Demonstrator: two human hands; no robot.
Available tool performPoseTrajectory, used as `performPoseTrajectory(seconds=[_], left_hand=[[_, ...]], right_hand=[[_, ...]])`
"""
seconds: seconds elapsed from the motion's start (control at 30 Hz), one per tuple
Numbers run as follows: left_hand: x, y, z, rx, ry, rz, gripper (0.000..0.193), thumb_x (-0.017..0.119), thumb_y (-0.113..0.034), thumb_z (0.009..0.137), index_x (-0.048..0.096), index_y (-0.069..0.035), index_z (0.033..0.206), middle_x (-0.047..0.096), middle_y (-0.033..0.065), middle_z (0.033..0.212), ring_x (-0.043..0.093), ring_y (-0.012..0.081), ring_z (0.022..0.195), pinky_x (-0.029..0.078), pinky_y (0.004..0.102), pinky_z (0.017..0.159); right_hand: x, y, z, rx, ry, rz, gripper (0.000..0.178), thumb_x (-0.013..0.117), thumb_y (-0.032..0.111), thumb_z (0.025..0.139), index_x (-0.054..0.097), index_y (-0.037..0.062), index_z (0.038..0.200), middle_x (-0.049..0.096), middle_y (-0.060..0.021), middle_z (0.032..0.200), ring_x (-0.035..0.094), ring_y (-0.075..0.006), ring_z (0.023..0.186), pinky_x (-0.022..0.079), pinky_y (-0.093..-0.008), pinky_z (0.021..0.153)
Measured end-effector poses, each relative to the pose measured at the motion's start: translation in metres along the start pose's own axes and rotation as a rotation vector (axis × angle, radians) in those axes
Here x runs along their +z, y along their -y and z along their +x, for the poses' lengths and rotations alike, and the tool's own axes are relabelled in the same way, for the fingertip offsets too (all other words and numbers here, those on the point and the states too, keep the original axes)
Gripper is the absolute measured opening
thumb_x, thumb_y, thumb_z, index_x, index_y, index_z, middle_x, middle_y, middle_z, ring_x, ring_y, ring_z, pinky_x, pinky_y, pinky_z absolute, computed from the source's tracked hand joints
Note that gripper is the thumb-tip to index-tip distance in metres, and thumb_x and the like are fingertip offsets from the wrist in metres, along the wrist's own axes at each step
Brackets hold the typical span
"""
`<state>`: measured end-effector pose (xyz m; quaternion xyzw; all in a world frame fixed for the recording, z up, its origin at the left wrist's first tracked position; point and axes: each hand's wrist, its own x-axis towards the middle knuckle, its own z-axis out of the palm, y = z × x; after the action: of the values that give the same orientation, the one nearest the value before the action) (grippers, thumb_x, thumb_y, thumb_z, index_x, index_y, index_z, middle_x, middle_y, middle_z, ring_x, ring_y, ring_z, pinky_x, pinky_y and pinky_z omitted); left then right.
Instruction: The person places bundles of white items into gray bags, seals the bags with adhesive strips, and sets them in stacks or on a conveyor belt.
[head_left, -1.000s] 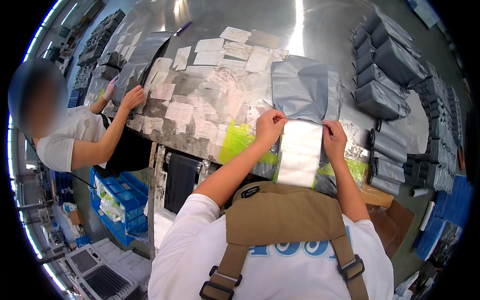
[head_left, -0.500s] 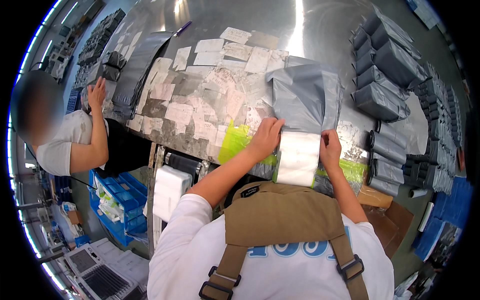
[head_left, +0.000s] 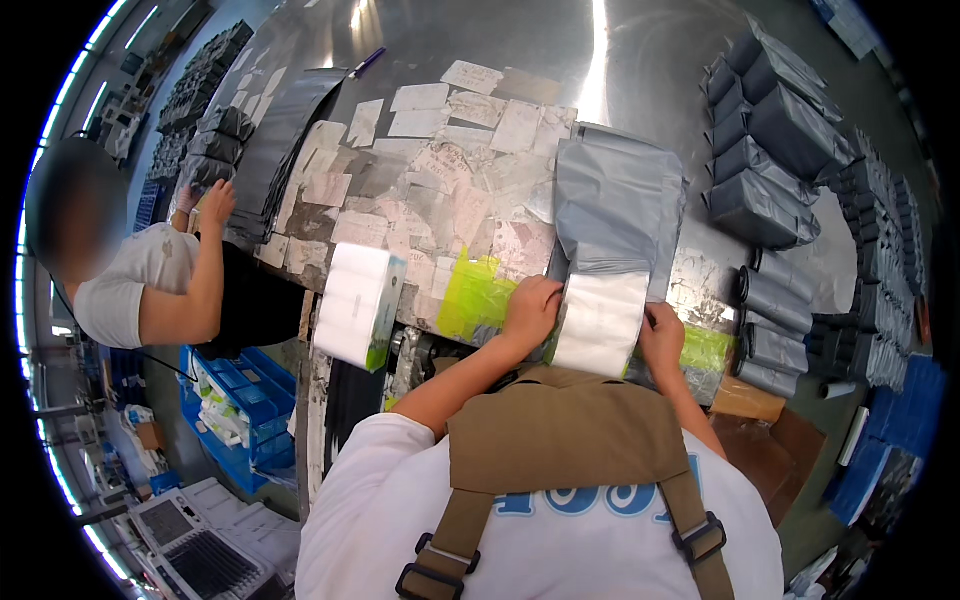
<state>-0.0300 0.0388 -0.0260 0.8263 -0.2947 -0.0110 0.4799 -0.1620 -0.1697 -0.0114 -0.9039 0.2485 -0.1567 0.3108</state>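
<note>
In front of me on the bench lies a white wrapped tissue pack (head_left: 602, 322). Its far end is inside a grey plastic mailing bag (head_left: 618, 200), while the near part is uncovered. My left hand (head_left: 532, 315) is at the pack's left side, fingers bent and closed at the bag's edge. At the right side my right hand (head_left: 661, 338) has its thumb and fingers pinched together by the bag's rim. What lies between the fingertips is partly hidden. A second white tissue pack (head_left: 355, 302) with a green end rests left of my left arm.
A metal bench (head_left: 500, 40) carries worn paper labels and yellow-green tape (head_left: 470, 295). Filled grey parcels (head_left: 765, 200) and rolled grey bags (head_left: 775, 310) stand right. Flat dark bags (head_left: 275, 150) and a purple pen (head_left: 368, 62) lie left. A co-worker (head_left: 160, 285) stands beside a blue crate (head_left: 240, 410).
The bag has flattened, and its near end and the pack have shifted slightly toward me with my hands. The second pack has moved forward along my left. The co-worker's hands have come together.
</note>
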Motion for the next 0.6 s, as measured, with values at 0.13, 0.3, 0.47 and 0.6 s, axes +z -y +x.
performPoseTrajectory(seconds=[0.13,0.3,0.47,0.6], left_hand=[[0.005,0.002,0.004,-0.017,0.004,0.007,0.01,0.061,-0.002,0.077,0.062,-0.001,0.087,0.058,0.0159,0.082,0.056,0.0368,0.083,0.045,0.0427,0.072],[0.004,0.009,0.012,0.038,0.061,0.039,0.005,0.06,-0.003,0.078,0.06,-0.001,0.083,0.057,0.0167,0.08,0.055,0.0375,0.083,0.044,0.0451,0.072],[-0.009,0.01,-0.001,-0.005,0.1,0.062,0.003,0.059,-0.003,0.076,0.059,-0.001,0.078,0.057,0.0165,0.078,0.054,0.0375,0.081,0.044,0.0463,0.071],[-0.011,0.005,-0.011,-0.005,0.11,0.083,0.004,0.059,-0.004,0.076,0.058,-0.001,0.077,0.057,0.0172,0.077,0.055,0.0373,0.08,0.043,0.0469,0.07]], right_hand=[[-0.002,0.007,0.012,-0.018,-0.089,0.09,0.017,0.067,0.007,0.077,0.068,0.0048,0.093,0.061,-0.0124,0.082,0.06,-0.0286,0.069,0.047,-0.0358,0.062],[-0.013,0.017,0.062,-0.097,-0.051,0.257,0.018,0.065,0.004,0.08,0.068,0.0055,0.098,0.062,-0.0109,0.082,0.059,-0.0245,0.065,0.048,-0.0321,0.061],[-0.022,0.026,0.017,-0.391,-0.061,0.067,0.014,0.067,0.002,0.076,0.066,0.0061,0.089,0.061,-0.0103,0.081,0.061,-0.0287,0.072,0.05,-0.0335,0.063],[-0.015,0.019,0.0,-0.188,-0.052,0.049,0.016,0.07,0.006,0.074,0.066,0.0061,0.09,0.062,-0.0099,0.081,0.062,-0.0314,0.072,0.05,-0.0362,0.065]])
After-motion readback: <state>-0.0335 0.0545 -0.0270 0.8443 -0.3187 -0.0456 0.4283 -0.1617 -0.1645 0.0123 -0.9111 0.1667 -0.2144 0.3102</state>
